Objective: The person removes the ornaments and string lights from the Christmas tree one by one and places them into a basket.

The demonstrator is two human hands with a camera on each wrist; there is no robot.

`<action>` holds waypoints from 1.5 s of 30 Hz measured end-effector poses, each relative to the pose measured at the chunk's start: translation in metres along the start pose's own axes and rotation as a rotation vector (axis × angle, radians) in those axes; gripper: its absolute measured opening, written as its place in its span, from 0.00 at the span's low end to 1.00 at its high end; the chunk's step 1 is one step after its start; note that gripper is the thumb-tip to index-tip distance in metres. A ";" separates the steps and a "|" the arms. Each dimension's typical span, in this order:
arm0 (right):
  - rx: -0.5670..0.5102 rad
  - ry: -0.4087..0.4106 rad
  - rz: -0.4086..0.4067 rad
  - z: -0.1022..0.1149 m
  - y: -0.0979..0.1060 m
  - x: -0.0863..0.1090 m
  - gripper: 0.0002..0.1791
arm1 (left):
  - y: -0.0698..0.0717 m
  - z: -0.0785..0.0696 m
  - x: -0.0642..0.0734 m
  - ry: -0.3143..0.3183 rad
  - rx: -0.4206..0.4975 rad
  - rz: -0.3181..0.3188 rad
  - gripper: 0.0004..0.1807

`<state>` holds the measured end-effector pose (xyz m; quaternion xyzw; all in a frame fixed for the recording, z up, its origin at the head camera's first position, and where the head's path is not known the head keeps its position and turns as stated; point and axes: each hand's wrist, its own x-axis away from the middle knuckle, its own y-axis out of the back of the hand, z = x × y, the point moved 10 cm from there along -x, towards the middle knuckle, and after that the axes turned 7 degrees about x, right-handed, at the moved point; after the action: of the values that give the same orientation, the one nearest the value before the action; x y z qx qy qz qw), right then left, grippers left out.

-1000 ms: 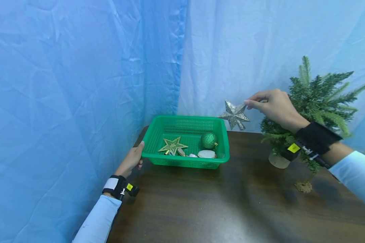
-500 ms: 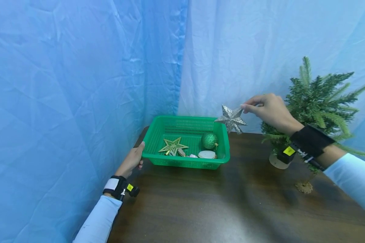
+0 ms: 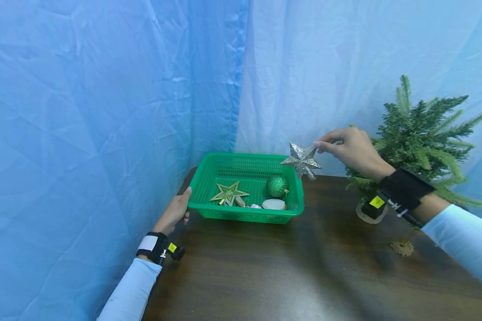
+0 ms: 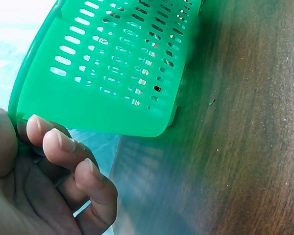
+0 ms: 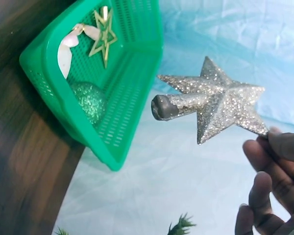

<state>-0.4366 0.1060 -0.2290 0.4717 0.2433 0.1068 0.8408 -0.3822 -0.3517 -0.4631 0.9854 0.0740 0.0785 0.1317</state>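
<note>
A silver glitter star tree topper (image 3: 302, 160) hangs from my right hand (image 3: 355, 149), which pinches one of its points between thumb and fingers. It is over the right rim of a green plastic basket (image 3: 245, 214); the right wrist view shows the hollow tube on the star (image 5: 215, 100). My left hand (image 3: 173, 211) grips the basket's near left corner, thumb at the rim and fingers curled below it in the left wrist view. Inside the basket lie a gold star (image 3: 229, 192), a green glitter ball (image 3: 276, 185), a white oval piece (image 3: 273, 204) and small pinkish pieces.
A small artificial Christmas tree (image 3: 421, 133) in a pale pot stands at the right, partly behind my right arm. A gold ornament (image 3: 401, 248) is low on that side. Blue cloth (image 3: 104, 111) hangs behind and left of the dark wooden table (image 3: 257, 272).
My right hand has moved left and slightly down with the silver star, bringing it over the basket's right rim. The left hand and the basket have hardly moved.
</note>
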 end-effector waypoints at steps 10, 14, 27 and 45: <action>-0.015 0.000 0.010 0.002 -0.011 -0.002 0.22 | 0.000 0.001 0.000 0.001 0.004 0.000 0.34; -0.004 0.023 -0.001 0.004 -0.012 -0.004 0.22 | 0.000 0.000 0.000 0.000 0.001 -0.006 0.34; -0.061 0.049 0.024 0.009 -0.037 -0.006 0.17 | 0.001 0.001 0.000 0.006 0.009 0.002 0.35; -0.087 0.085 0.076 0.020 -0.070 -0.010 0.15 | 0.001 0.002 -0.001 0.004 0.016 -0.010 0.36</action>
<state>-0.4381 0.0497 -0.2766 0.4387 0.2559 0.1690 0.8447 -0.3824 -0.3536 -0.4644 0.9858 0.0801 0.0794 0.1242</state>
